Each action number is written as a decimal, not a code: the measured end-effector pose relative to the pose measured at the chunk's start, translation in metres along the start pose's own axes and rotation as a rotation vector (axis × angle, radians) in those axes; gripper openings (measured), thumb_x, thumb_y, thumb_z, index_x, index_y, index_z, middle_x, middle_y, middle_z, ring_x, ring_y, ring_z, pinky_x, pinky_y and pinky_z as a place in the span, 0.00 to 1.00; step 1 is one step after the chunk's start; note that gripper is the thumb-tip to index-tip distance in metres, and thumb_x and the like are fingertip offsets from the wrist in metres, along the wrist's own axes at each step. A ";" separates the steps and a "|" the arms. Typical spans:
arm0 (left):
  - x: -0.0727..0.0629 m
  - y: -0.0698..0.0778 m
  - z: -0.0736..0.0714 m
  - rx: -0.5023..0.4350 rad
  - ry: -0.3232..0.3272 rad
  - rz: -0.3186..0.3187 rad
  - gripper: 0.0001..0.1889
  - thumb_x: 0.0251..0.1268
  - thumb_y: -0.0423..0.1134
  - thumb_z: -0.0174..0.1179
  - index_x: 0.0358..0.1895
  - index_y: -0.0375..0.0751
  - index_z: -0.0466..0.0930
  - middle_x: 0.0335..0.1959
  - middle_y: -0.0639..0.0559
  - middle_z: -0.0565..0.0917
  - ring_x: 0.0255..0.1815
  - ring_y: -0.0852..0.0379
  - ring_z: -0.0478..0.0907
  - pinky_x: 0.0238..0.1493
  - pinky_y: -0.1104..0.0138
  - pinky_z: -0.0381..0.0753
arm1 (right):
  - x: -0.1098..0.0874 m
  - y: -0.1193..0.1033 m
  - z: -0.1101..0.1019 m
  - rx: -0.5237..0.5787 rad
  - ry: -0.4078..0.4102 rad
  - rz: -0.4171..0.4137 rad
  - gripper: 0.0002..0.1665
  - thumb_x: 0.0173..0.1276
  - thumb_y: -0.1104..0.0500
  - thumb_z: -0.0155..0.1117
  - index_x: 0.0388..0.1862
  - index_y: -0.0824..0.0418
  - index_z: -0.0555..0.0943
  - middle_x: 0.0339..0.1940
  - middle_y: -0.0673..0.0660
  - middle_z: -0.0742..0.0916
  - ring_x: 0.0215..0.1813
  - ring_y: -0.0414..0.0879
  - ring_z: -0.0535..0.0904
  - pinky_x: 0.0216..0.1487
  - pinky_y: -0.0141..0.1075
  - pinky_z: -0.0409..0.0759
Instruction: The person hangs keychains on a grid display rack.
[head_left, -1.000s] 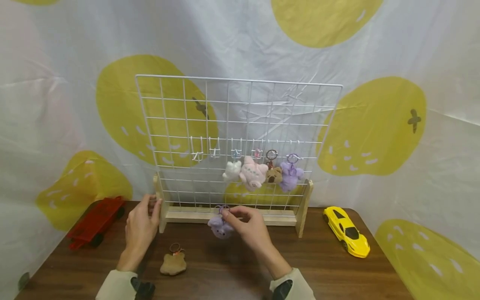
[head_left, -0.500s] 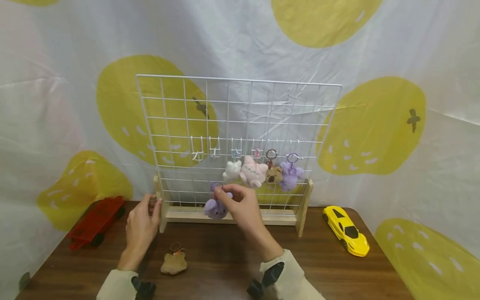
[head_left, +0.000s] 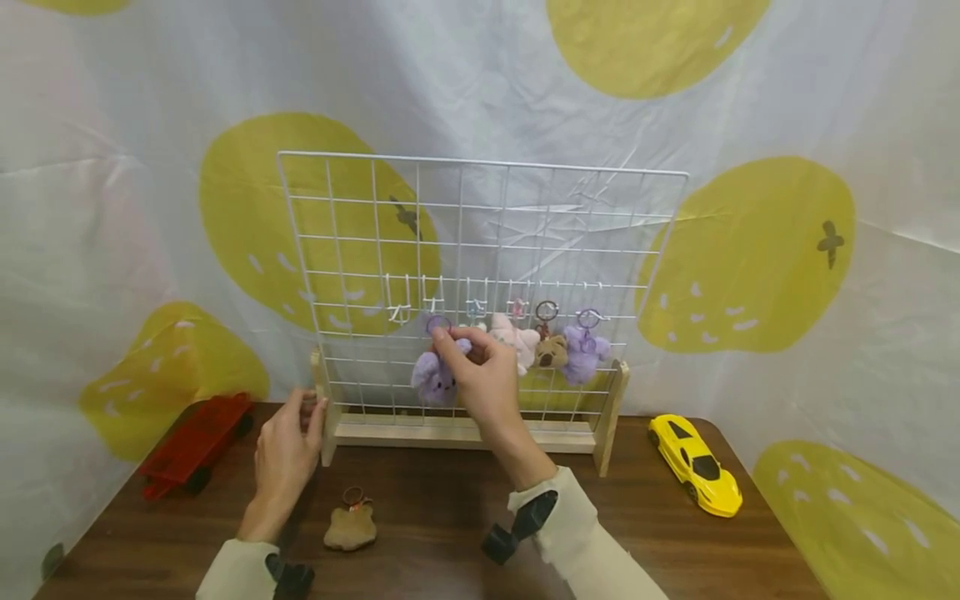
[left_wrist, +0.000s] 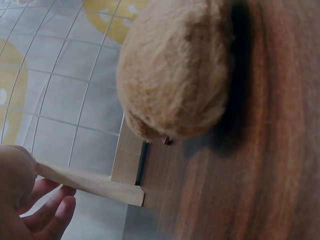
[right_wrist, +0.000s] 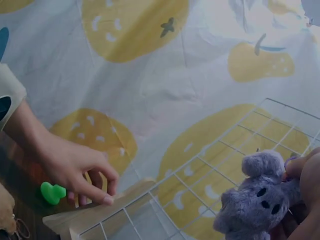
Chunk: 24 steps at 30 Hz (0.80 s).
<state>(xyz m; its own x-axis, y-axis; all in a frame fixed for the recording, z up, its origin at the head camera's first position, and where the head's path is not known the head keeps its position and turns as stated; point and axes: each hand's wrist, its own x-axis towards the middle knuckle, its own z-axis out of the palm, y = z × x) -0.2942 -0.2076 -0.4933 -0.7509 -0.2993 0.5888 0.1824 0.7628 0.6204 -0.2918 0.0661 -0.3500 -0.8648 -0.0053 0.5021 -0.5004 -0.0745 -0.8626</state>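
Observation:
In the head view my right hand [head_left: 487,379] pinches a purple plush keychain [head_left: 431,379] near its ring, in front of the white wire grid rack [head_left: 480,162]. The ring is just below the second hook from the left; contact cannot be told. The right wrist view shows the plush's face [right_wrist: 265,197] beside my fingers. My left hand [head_left: 287,446] grips the rack's left wooden post [left_wrist: 85,184], thumb and fingers on either side. A brown plush keychain [head_left: 350,529] lies on the table near my left wrist.
Pink [head_left: 516,337], brown [head_left: 551,352] and purple [head_left: 587,354] plush keychains hang at right on the rack; a white one is mostly hidden behind my right hand. An uncovered hook [head_left: 400,312] is at far left. A red toy skateboard [head_left: 197,446] and yellow toy car [head_left: 696,465] flank the rack.
My right hand has raised the purple plush keychain from near the rack's base up to hook height, now covering the white one. The left hand stays on the post.

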 end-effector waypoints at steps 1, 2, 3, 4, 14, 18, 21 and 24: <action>0.000 0.000 0.000 0.001 -0.001 0.000 0.12 0.82 0.47 0.63 0.56 0.44 0.85 0.44 0.43 0.94 0.40 0.42 0.92 0.40 0.39 0.87 | 0.001 -0.001 0.001 0.004 0.002 0.004 0.15 0.76 0.53 0.75 0.42 0.66 0.91 0.37 0.62 0.95 0.37 0.38 0.90 0.39 0.28 0.87; 0.000 0.000 0.000 0.001 -0.001 0.001 0.12 0.82 0.47 0.63 0.56 0.44 0.85 0.44 0.44 0.94 0.40 0.42 0.92 0.39 0.39 0.87 | 0.003 -0.002 0.002 0.009 0.006 0.011 0.16 0.76 0.53 0.75 0.43 0.66 0.91 0.38 0.63 0.95 0.38 0.38 0.90 0.40 0.28 0.88; 0.000 0.000 0.000 0.002 -0.001 0.001 0.12 0.82 0.47 0.63 0.56 0.44 0.85 0.44 0.44 0.94 0.40 0.42 0.92 0.39 0.39 0.87 | 0.004 -0.002 0.003 0.011 0.008 0.013 0.16 0.76 0.53 0.75 0.43 0.67 0.91 0.38 0.63 0.95 0.38 0.38 0.90 0.40 0.28 0.88; 0.000 0.000 0.000 0.002 -0.001 0.000 0.12 0.82 0.47 0.63 0.56 0.44 0.85 0.44 0.44 0.94 0.40 0.43 0.92 0.39 0.39 0.87 | 0.004 -0.003 0.003 0.011 0.009 0.011 0.16 0.76 0.52 0.75 0.43 0.67 0.91 0.39 0.64 0.95 0.38 0.38 0.90 0.40 0.28 0.88; -0.001 0.002 0.000 0.006 -0.002 -0.007 0.12 0.82 0.46 0.64 0.56 0.45 0.85 0.44 0.44 0.94 0.40 0.43 0.92 0.39 0.38 0.87 | 0.002 -0.002 0.005 0.012 0.028 -0.046 0.14 0.76 0.54 0.74 0.41 0.66 0.90 0.34 0.55 0.94 0.33 0.37 0.87 0.34 0.27 0.84; -0.001 0.002 0.000 0.002 -0.001 0.000 0.12 0.82 0.46 0.64 0.56 0.44 0.85 0.44 0.43 0.94 0.40 0.42 0.92 0.40 0.38 0.87 | 0.002 -0.002 0.004 -0.010 0.081 -0.054 0.14 0.74 0.53 0.76 0.42 0.64 0.91 0.31 0.52 0.92 0.30 0.36 0.83 0.30 0.27 0.81; 0.000 0.001 0.001 0.001 0.002 0.001 0.12 0.82 0.46 0.64 0.56 0.44 0.85 0.44 0.43 0.94 0.40 0.42 0.92 0.40 0.39 0.87 | 0.004 -0.002 0.004 -0.042 0.106 -0.037 0.15 0.73 0.51 0.77 0.42 0.63 0.91 0.30 0.51 0.91 0.29 0.36 0.82 0.29 0.27 0.80; 0.000 0.001 0.000 0.002 0.006 0.002 0.12 0.82 0.46 0.64 0.56 0.43 0.85 0.44 0.43 0.94 0.40 0.43 0.92 0.40 0.39 0.87 | 0.007 0.000 0.006 -0.067 0.114 -0.005 0.15 0.72 0.50 0.78 0.43 0.62 0.92 0.30 0.52 0.91 0.28 0.36 0.82 0.27 0.27 0.80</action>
<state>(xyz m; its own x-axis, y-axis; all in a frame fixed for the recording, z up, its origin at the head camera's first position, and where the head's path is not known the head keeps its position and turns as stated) -0.2941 -0.2071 -0.4929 -0.7468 -0.3012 0.5930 0.1829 0.7642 0.6185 -0.2976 0.0603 -0.3458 -0.8593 0.1090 0.4997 -0.5035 -0.0078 -0.8640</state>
